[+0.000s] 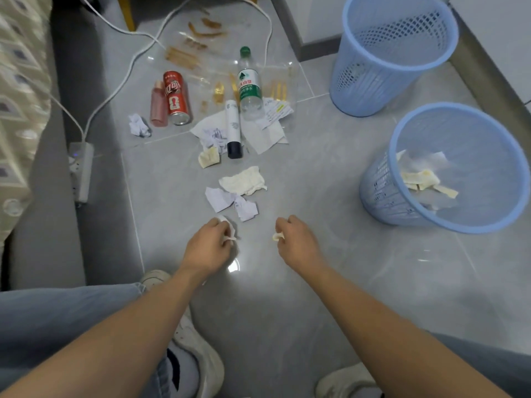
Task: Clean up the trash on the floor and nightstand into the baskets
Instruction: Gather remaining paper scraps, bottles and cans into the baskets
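Currently my left hand [211,242] pinches a white paper scrap [230,229] and my right hand [296,239] pinches a small yellowish scrap [276,237], both low over the floor. Just ahead of my left knuckles lie crumpled papers [230,201] and a tissue [242,182]: light, soft, should crush easily; pinch any raised fold. Farther ahead: red can [176,97], water bottle [250,84], white tube [233,129] — stiff, likely to roll; grasp mid-body. Right of my right hand, the near basket [402,139] already holds scraps; the far basket [349,18] sits beyond it.

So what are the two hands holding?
Left hand pinches a white paper scrap by its edge; right hand pinches a small yellowish scrap.
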{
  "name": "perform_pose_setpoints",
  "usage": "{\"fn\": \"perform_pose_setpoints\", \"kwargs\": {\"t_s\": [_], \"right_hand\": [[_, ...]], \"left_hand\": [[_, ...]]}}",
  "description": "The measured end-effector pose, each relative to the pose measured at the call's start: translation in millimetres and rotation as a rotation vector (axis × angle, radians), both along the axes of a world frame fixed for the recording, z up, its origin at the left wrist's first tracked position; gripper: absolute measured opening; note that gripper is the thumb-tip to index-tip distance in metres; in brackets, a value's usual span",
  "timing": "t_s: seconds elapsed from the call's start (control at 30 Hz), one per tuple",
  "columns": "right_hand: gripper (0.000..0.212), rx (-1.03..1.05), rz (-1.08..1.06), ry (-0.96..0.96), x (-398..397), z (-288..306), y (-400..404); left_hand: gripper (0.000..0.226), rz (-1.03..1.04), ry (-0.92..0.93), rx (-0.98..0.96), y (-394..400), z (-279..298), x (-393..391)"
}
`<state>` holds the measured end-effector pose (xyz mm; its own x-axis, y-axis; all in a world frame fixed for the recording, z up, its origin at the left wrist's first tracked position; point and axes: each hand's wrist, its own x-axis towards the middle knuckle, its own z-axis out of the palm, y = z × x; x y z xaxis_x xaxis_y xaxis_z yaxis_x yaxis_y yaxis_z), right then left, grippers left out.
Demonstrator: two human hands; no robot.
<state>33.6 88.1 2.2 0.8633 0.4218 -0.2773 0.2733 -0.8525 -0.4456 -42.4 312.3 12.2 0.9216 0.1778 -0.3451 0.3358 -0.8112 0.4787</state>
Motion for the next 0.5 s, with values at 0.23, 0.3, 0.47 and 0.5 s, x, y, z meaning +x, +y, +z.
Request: {"fn": "perform_pose_setpoints", "kwargs": {"t_s": [0.23,0.3,0.47,0.5], "right_hand": [[0.018,0.247,-0.25,-0.321,61.8,116.3,-32.4],[0.018,0.326,-0.33,-0.453,79.2,158.6,-58.1],[0.013,0.336,-0.555,-0.64,107.1,222.3,-154.8],[0.013,0.302,-0.592,-0.628,111.1,226.9,-173.2]], "left_hand": [[0.014,-0.061,-0.377,-0.207,-72.5,92.6,83.0],[0.013,-0.114,-0.498,-0.277,-109.2,124.5,113.3],[0.005,-0.282,-0.702,-0.408,-208.5,188.4,179.9],[0.006,-0.314,-0.698,-0.408,-227.1,196.0,191.6]]}}
